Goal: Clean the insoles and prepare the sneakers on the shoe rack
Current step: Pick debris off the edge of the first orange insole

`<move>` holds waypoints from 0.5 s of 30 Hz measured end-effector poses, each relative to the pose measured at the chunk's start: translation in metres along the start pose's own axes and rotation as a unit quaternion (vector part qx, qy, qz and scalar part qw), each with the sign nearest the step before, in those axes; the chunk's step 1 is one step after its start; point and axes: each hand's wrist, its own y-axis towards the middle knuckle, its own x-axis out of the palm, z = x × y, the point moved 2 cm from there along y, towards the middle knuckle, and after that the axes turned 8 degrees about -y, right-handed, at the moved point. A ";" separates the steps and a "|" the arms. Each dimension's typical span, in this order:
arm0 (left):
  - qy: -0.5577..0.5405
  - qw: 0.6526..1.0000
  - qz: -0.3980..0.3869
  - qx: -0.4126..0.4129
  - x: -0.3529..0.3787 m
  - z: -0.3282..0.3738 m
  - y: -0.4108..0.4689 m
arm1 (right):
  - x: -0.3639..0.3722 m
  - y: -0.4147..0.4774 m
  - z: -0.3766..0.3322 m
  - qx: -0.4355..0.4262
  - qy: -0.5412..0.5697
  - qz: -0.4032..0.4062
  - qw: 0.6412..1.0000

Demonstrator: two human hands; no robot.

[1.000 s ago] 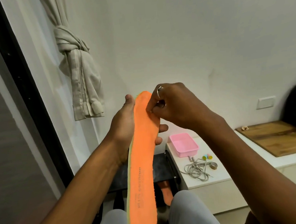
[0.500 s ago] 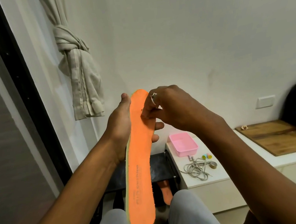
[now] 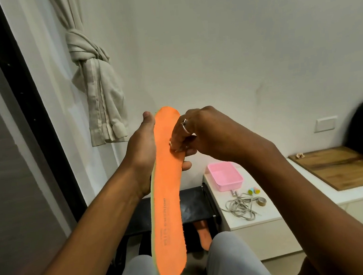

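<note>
The orange foam insole (image 3: 166, 196) is held up in the air in front of the person, toe end uppermost and heel end hanging over the lap. Behind it stands the black shoe rack (image 3: 194, 207), with a second orange insole (image 3: 204, 235) showing beneath its top shelf. The left hand (image 3: 143, 154) grips the raised insole from behind, thumb along the left edge near the toe and fingertips wrapping round the right edge. The right hand (image 3: 200, 135), a silver ring (image 3: 185, 126) on one finger, has its fingers curled tight. They pinch a small pale scrap (image 3: 173, 143) against the orange face a little below the toe; what the scrap is cannot be told. The cleaning looks to be at an early stage, near the toe. It should go best with the left hand braced directly behind the spot being worked, so the soft foam does not bend away, and with short, light strokes toward the heel. The face is bright orange and fuzzy. A thin yellow-green layer shows down the left edge, dark lettering is printed toward the heel, and the heel rim is ragged.
</note>
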 end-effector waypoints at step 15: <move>-0.014 0.998 -0.054 -0.018 0.006 -0.001 -0.002 | 0.009 0.002 0.010 0.099 0.024 0.258 0.961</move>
